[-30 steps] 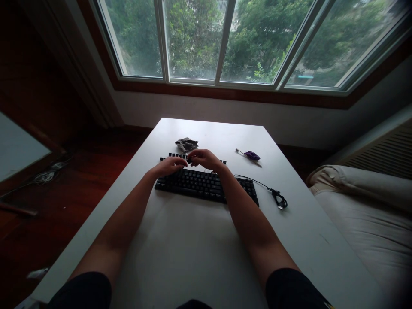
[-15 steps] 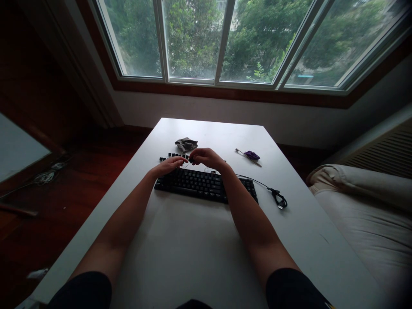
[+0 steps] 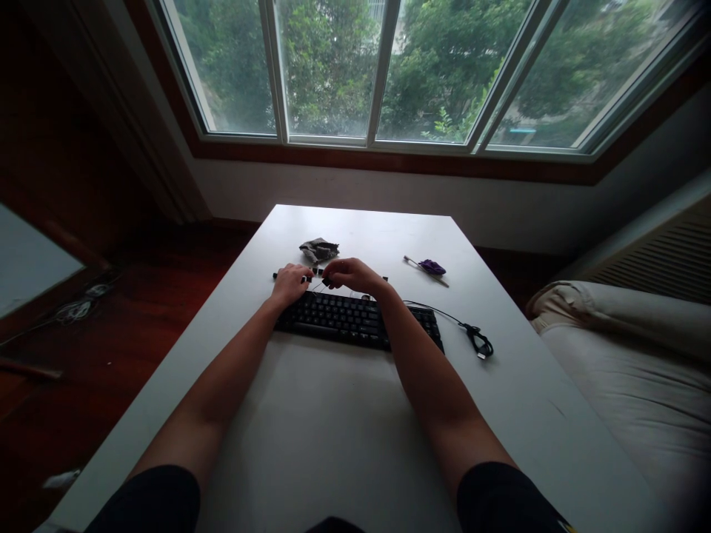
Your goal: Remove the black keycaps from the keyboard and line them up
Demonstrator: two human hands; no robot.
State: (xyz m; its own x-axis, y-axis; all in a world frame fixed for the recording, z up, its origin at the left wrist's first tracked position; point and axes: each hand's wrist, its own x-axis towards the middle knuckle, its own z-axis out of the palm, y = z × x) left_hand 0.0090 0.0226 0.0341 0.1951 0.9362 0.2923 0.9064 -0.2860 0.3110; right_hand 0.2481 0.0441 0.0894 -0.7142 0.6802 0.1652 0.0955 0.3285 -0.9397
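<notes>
A black keyboard [image 3: 338, 317] lies across the white table, its left end partly behind my left forearm and its right part behind my right forearm. My left hand [image 3: 292, 283] is at the row of loose black keycaps [image 3: 318, 272] behind the keyboard. Its thumb and fingers close around a small black keycap [image 3: 306, 279]. My right hand [image 3: 354, 275] is bent above the keyboard's back edge, pinching a small black-ended tool with thin wires, which looks like a keycap puller [image 3: 326, 282]. The wires point down and left toward the keyboard.
A crumpled grey cloth [image 3: 318, 249] lies behind the keycaps. To the right are a brush [image 3: 411, 260] and a purple bundle [image 3: 432, 266]. The keyboard's coiled cable [image 3: 478, 342] rests near the table's right side, beside a cushioned seat [image 3: 622, 355].
My left hand has moved left, away from the puller, to the keycap row, covering part of it. My right hand stays nearly in place with the puller. The view has shifted slightly.
</notes>
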